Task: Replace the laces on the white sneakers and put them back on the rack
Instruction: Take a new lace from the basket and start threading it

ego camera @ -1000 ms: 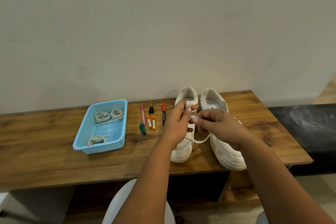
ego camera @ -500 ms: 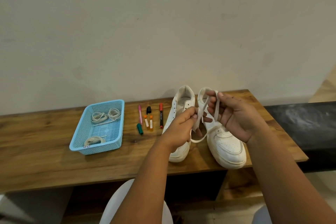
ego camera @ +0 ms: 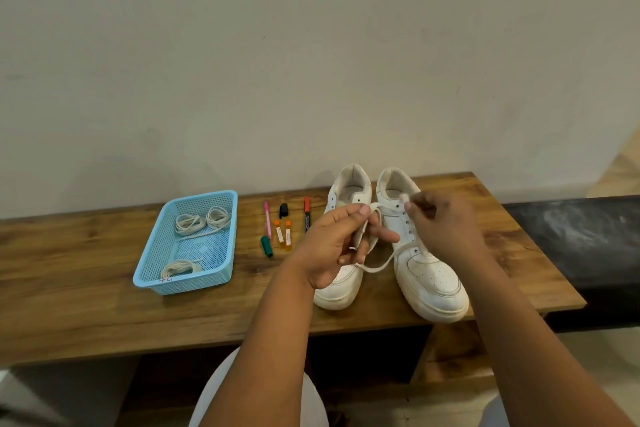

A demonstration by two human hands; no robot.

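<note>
lace (ego camera: 375, 267) being wound up over the sneakers, both hands pinching it.
lace is hanging betw. the hands above the 2 white sneakers (ego camera: 429, 274) at approx 3 o'clock on the wooden bench (ego camera: 104, 315), sagging in a loop; looks soft, light, floppy w/ no stiffness, so prob. best taking it near the tip or keeping coils trapped under a thumb. left hand (ego camera: 332, 246) is curling round the coils, right hand (ego camera: 446, 229) is pinching the other end w/ fingers closed. blue basket (ego camera: 221, 274) w/ lace bundles at 9 o'clock, markers (ego camera: 306, 215) betw.
</note>
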